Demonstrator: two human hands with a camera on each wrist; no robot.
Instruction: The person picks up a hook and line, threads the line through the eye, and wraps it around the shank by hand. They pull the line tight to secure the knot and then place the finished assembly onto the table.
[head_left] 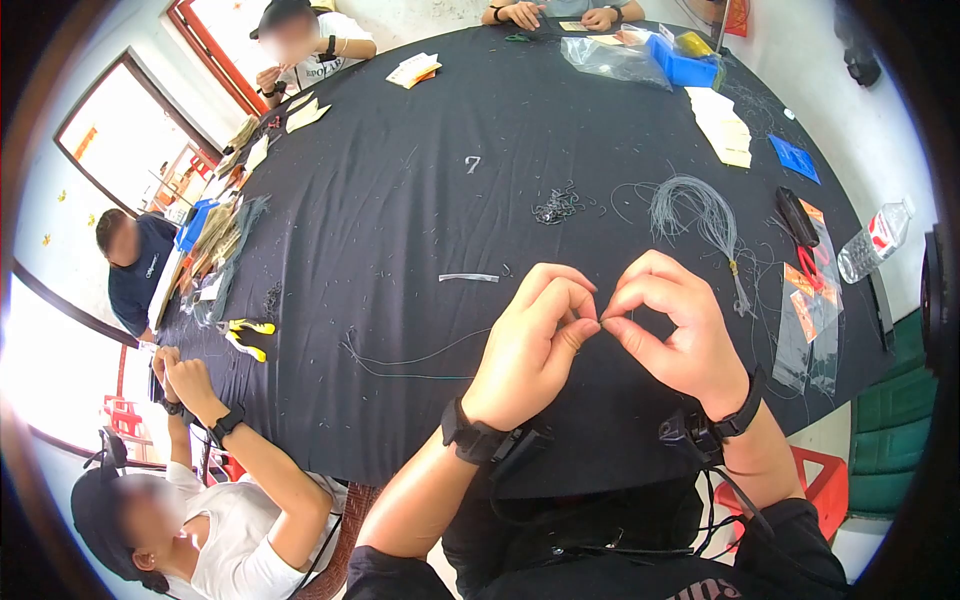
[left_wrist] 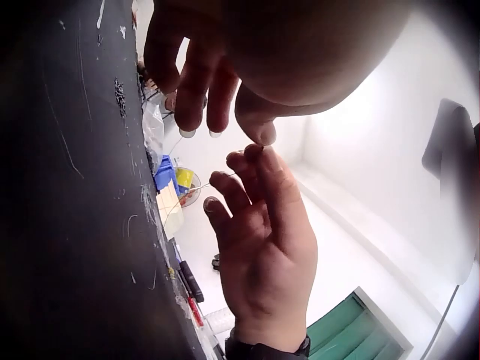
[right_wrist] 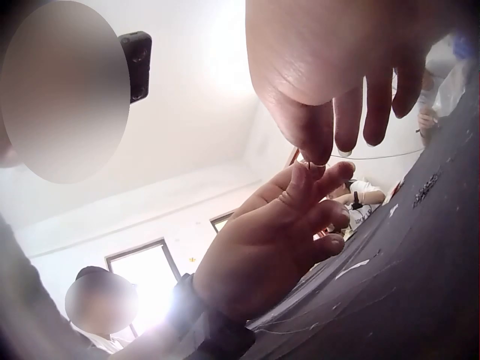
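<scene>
Above the black-covered table, my left hand and right hand meet at the fingertips. Each pinches thumb against forefinger on a thin fishing line. A tiny dark bit shows between the fingertips in the right wrist view; its kind is hidden by the fingers. A loop of line trails on the cloth left of my left hand. Beyond the hands lies a pile of small dark hooks. A tied bundle of clear line lies past my right hand, and a short clear strip lies ahead of the left.
To the right are red-handled scissors, a black pouch, plastic bags and a water bottle. Yellow-handled pliers lie left, near a seated person. Other people sit round the far edge. A blue box stands at the back right.
</scene>
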